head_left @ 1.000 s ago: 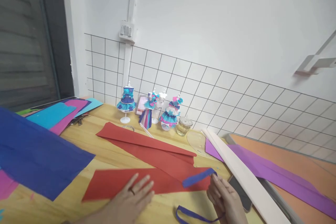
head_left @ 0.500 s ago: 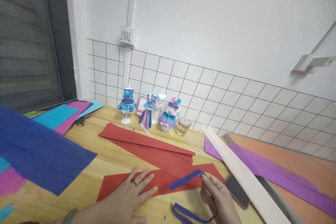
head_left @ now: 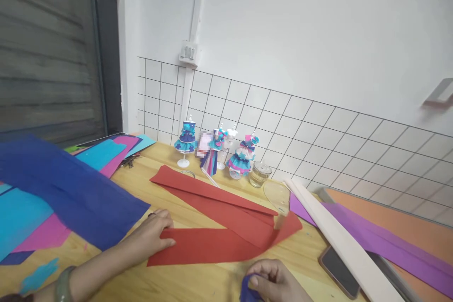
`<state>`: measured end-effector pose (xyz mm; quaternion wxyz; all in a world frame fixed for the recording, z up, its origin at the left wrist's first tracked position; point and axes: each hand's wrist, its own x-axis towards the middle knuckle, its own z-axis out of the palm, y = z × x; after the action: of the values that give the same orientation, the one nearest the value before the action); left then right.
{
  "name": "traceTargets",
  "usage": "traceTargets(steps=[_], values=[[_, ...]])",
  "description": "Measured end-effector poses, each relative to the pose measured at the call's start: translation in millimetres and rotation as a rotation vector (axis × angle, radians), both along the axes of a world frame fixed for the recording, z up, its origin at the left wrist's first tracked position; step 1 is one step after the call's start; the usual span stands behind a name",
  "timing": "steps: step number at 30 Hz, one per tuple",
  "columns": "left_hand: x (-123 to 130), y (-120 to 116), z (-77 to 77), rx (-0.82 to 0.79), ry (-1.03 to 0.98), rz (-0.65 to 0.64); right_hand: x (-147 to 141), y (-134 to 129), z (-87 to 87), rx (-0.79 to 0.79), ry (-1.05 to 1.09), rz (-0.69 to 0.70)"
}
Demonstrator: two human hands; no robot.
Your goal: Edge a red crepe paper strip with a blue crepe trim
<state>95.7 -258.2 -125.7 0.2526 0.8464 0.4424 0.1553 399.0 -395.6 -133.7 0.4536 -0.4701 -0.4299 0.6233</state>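
Note:
My left hand (head_left: 155,233) is at the left end of a red paper strip (head_left: 208,245), its fingers curled and its thumb resting on the red paper; what lies under the fingers is hidden. Near the bottom edge, my right hand (head_left: 271,281) is closed on a narrow blue strip (head_left: 249,290) that bunches below the thumb. Another folded red sheet (head_left: 212,198) lies behind the first strip and overlaps it. The right end of the red paper curls up off the table.
Blue paper (head_left: 85,198) covers the table's left side. Small dress forms (head_left: 185,144) and a glass jar (head_left: 260,174) stand at the back. On the right are a phone (head_left: 339,269), a pale strip (head_left: 339,236) and purple paper (head_left: 382,240).
My left hand has moved left from lying spread on the red strip and curled its fingers. My right hand has lowered with the blue strip, now bunched. The red strip's right end has lifted.

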Motion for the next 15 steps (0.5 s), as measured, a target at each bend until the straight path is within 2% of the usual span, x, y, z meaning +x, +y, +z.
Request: traceTargets(steps=[6,11,13,15], values=[[-0.2,20.8,7.1,-0.133,-0.079,-0.044,-28.6,15.5,28.0,-0.004,-0.399,0.095],[-6.9,31.2,0.6,-0.221,-0.193,-0.033,-64.6,36.7,36.2,0.042,-0.518,0.177],[-9.5,32.1,-3.9,-0.252,-0.245,-0.008,-81.0,47.1,32.6,0.131,-0.522,0.192],[-11.5,31.9,-7.2,-0.301,-0.307,0.019,-94.3,55.6,25.0,0.323,-0.538,0.142]])
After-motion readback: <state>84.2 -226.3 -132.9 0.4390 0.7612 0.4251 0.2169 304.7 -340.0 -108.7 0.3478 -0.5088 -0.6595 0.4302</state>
